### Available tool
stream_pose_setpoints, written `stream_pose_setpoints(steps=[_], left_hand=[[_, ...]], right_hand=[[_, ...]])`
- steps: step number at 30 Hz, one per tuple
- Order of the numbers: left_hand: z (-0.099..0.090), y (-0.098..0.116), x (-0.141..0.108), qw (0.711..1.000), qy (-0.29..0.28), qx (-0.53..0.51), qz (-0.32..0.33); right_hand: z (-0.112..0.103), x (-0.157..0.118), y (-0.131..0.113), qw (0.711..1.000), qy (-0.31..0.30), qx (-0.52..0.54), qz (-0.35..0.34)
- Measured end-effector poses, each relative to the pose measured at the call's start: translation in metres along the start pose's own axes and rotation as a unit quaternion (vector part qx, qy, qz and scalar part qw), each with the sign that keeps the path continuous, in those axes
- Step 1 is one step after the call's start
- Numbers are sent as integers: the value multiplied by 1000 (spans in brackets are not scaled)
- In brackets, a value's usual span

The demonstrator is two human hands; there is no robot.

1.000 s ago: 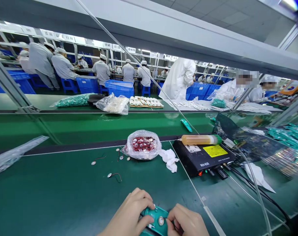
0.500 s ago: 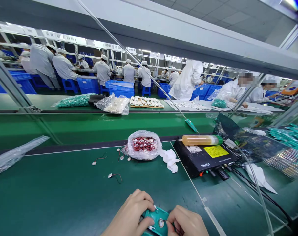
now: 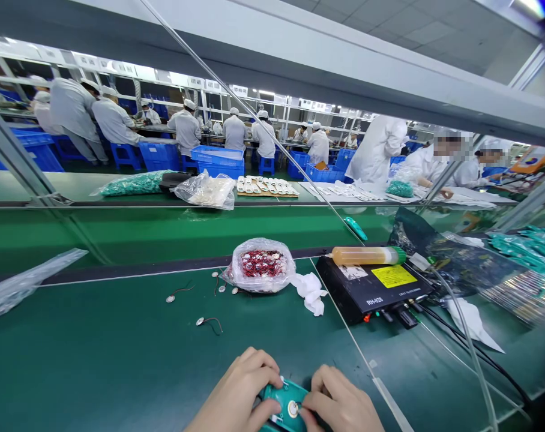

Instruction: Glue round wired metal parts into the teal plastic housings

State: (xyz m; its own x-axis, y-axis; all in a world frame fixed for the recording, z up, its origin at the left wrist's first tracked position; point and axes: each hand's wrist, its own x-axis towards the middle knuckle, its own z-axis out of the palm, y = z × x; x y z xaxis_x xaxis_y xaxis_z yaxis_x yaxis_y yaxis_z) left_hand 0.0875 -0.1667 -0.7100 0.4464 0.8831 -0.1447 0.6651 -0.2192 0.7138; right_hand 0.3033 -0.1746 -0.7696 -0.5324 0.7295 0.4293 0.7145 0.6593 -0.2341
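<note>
Teal plastic housing (image 3: 282, 404) is sitting between both hands, left hand (image 3: 234, 390) clasping its edge, right hand (image 3: 340, 401) pressing beside its metal disc (image 3: 292, 409).

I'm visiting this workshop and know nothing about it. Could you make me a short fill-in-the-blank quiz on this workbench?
1. The left hand and right hand press on a teal plastic piece with a round ____ showing between them.
2. The clear plastic bag holds metal discs with ____ wires.
3. The label on the black control box is ____.
4. A crumpled white cloth lies to the ____ of the bag.

Answers: metal disc; red; yellow; right.
</note>
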Motion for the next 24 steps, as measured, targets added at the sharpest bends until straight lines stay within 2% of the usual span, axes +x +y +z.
stream_pose_setpoints(steps=[3, 7, 8, 10, 12, 14, 15, 22, 24], left_hand=[[-1, 2, -1, 1000, -15, 2, -10], [-3, 5, 0, 999, -33, 12, -23], [-4, 6, 0, 999, -35, 14, -25], [-4, 6, 1, 999, -38, 15, -26], [-3, 5, 0, 999, -34, 14, -24], [-2, 4, 0, 999, -30, 10, -20], [-1, 4, -1, 999, -27, 8, -18], [0, 1, -2, 1000, -14, 4, -6], [0, 1, -2, 1000, -12, 4, -9]], right_hand=[[2, -1, -1, 999, 15, 42, 17], [19, -6, 0, 984, 5, 107, 145], [25, -7, 1, 981, 4, 108, 159], [35, -9, 4, 989, 15, 90, 120], [38, -9, 6, 997, 46, 60, 30], [33, -8, 7, 997, 62, 39, -38], [28, -7, 7, 996, 58, 37, -51], [-9, -2, 13, 992, -69, 88, -64], [-15, 1, 14, 988, -88, 123, -40]])
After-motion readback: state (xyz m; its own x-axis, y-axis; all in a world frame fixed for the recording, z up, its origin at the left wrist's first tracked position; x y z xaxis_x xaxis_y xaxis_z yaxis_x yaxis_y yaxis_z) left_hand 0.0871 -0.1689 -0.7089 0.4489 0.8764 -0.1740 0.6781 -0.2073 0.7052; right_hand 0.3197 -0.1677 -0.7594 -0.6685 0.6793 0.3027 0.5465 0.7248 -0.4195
